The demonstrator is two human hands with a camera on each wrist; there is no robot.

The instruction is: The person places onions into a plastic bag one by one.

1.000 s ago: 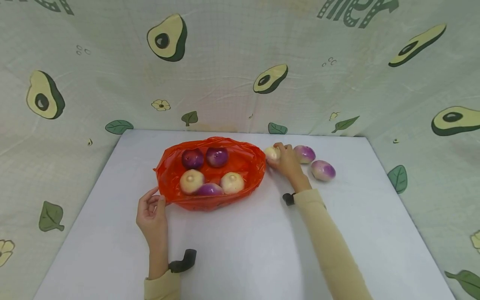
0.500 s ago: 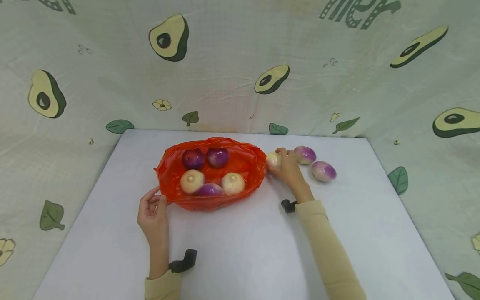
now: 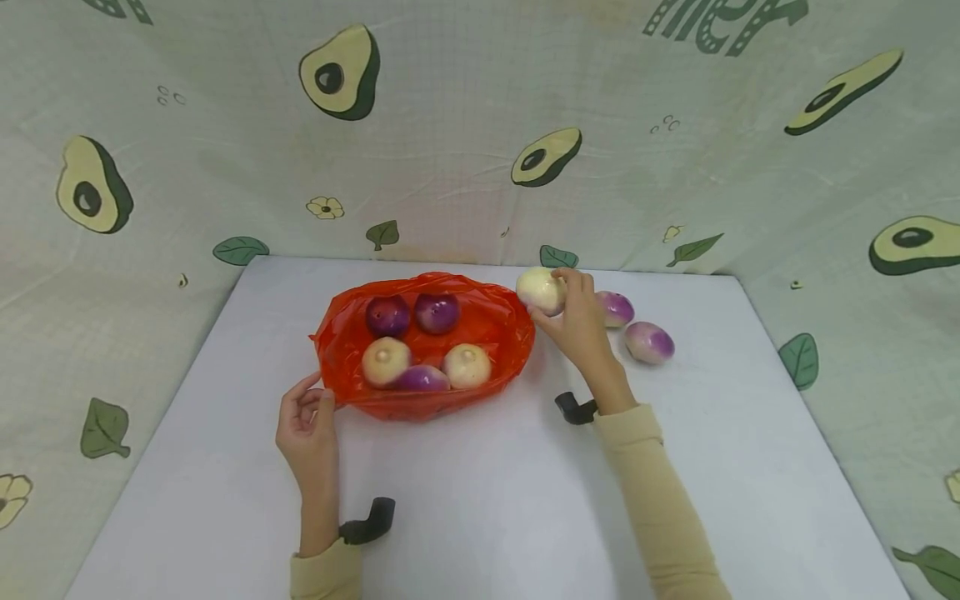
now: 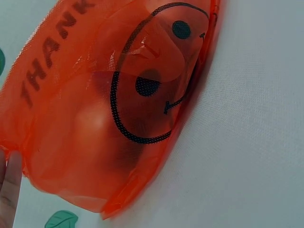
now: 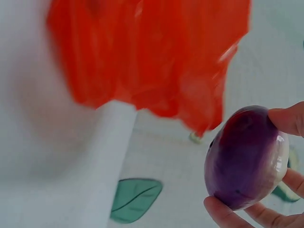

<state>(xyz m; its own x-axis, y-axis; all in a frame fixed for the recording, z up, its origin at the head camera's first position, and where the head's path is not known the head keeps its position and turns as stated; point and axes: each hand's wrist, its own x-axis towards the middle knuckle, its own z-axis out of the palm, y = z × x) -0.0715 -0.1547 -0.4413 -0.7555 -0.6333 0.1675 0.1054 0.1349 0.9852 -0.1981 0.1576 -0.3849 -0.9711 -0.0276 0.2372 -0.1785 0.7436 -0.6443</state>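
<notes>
In the head view, my right hand (image 3: 581,325) grips a purple-and-white turnip (image 3: 537,290), raised beside the right rim of a red plastic bag (image 3: 420,408). The right wrist view shows that turnip's purple side (image 5: 242,161) between thumb and fingertips. The bag lies open on the table, holding several turnips, some purple side up and others, like this white one (image 3: 467,367), pale side up. My left hand (image 3: 306,429) pinches the bag's left edge. From the left wrist, the bag's printed side (image 4: 95,123) fills much of the view, with only fingers (image 4: 10,185) showing at the left.
Two more turnips, a rear one (image 3: 617,309) and a nearer one (image 3: 649,343), lie on the white table (image 3: 487,508) right of my right hand. A cloth printed with avocados (image 3: 450,100) hangs behind the table and at its sides.
My right hand has lifted the turnip from the table beside the bag, up to the height of the bag's right rim. The left hand and the bag stay put.
</notes>
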